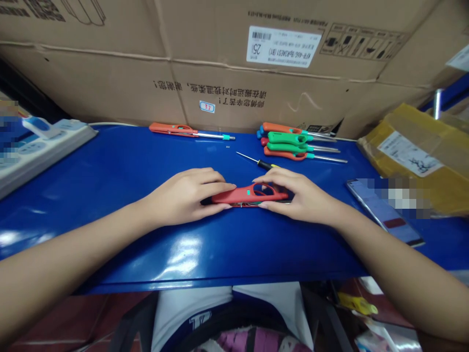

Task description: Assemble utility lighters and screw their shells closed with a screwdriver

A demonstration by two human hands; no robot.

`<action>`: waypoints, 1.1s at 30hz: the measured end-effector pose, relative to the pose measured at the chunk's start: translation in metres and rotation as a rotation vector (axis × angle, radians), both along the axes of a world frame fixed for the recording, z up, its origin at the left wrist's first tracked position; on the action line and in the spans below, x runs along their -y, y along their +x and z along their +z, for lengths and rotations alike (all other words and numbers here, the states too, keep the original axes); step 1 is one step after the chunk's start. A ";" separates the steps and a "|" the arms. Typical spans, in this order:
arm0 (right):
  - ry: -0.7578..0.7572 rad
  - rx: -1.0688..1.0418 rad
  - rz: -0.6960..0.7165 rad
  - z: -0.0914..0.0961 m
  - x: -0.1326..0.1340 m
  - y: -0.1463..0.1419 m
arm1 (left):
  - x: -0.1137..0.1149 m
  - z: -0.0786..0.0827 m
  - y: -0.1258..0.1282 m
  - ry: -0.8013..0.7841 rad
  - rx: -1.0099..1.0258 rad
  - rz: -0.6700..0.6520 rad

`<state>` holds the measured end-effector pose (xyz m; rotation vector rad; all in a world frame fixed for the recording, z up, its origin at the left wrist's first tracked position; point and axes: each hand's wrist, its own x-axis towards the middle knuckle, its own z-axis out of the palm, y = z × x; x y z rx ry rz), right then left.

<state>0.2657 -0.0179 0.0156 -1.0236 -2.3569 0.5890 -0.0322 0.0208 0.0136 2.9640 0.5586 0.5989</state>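
Between my two hands lies a red long-necked gas lighter (238,195), its casing parted along the near side so thin wires and metal show inside. My left hand (194,195) grips the rounded left end, thumb below and fingers on top. At the other end, my right hand (296,195) pinches the casing near the trigger opening, and hides most of what extends there. A screwdriver (262,164) with a black and yellow handle rests just behind, its tip pointing left. Farther back, an orange lighter (172,129) lies with its metal tube to the right.
At the back right, several orange, green, red and blue lighters (287,139) are piled. A phone (384,212) and a yellow taped parcel (414,156) lie on the right. A white power strip (47,146) sits left. A large cardboard box (220,63) walls the back of the blue table (128,259).
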 end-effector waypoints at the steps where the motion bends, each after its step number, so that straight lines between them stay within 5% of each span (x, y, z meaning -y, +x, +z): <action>1: 0.029 0.034 0.019 0.000 0.000 0.000 | 0.000 0.000 0.001 -0.007 -0.014 0.001; 18: -0.009 0.077 0.046 -0.013 -0.003 -0.003 | 0.002 0.001 0.000 -0.097 -0.130 0.041; 25: -0.019 0.068 -0.030 -0.016 0.000 -0.009 | 0.008 0.003 0.001 -0.176 -0.146 0.162; 33: 0.107 0.214 -0.015 -0.015 0.001 -0.010 | 0.016 0.008 0.007 0.069 -0.284 0.167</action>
